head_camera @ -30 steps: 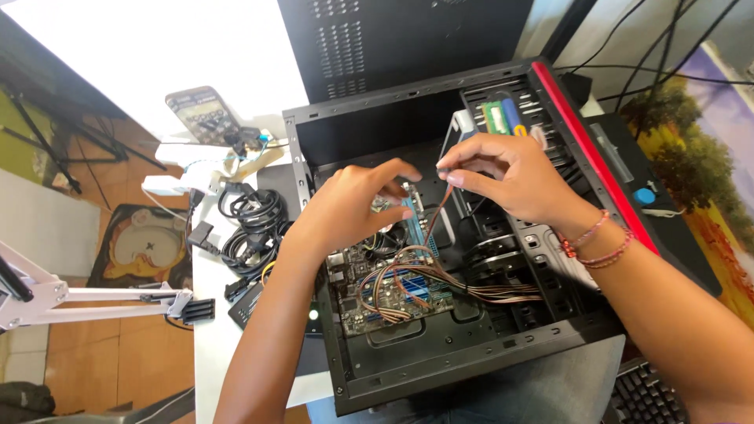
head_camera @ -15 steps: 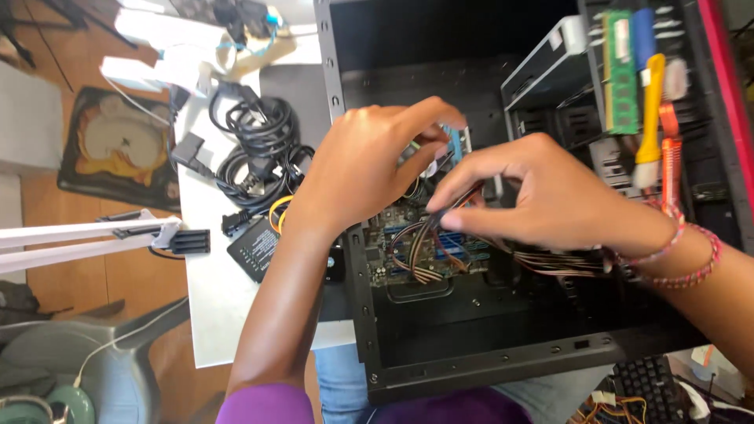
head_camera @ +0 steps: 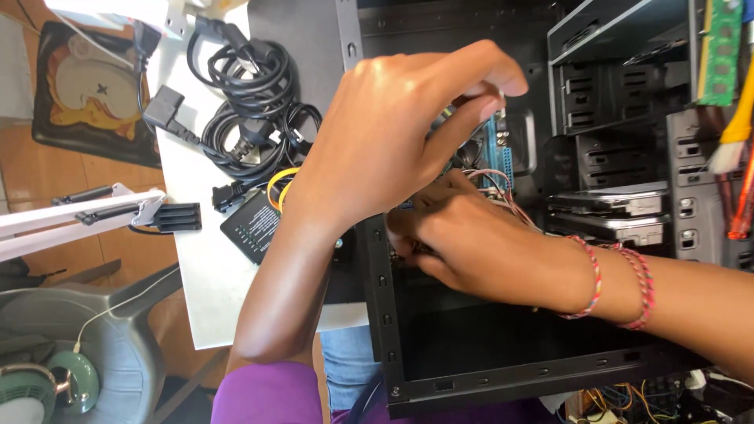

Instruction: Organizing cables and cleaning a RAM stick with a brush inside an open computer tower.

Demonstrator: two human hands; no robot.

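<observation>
Computer case point(head_camera: 503, 369), black and lying open on its side, sits at the right end of the white counter point(head_camera: 212, 298), overhanging the counter's near edge above the person's lap.

Head view:

- Left hand point(head_camera: 393, 141) hovers over the case opening, thumb and forefinger pressed together at the tips in a pinch. What they pinch is too small to identify.
- Right hand point(head_camera: 471, 243) reaches in beneath it, fingers curled among thin pink and white wires point(head_camera: 499, 188) near the blue circuit board point(head_camera: 499, 149). Its fingertips are hidden, so whether they grip anything cannot be determined.
- Two drives point(head_camera: 605, 213) lie stacked in the bay to the right. A green memory module point(head_camera: 719, 55) rests on the case's upper right edge.
- Coiled black power cables point(head_camera: 243, 94) and a small black unit point(head_camera: 255, 224) lie on the counter to the left.

Hazards, as judged from this position:

- Pulling on the thin wires may unseat a connector or bend header pins, since the hands block the line of sight to the board.
- A small part released from the pinch would likely fall among the board components, where retrieval is difficult.
- Bracelets point(head_camera: 620, 279) on the right wrist may snag on wires or bay edges.
- Bare metal case edges may scrape the forearm.
- The unsecured memory module may be knocked off.
</observation>
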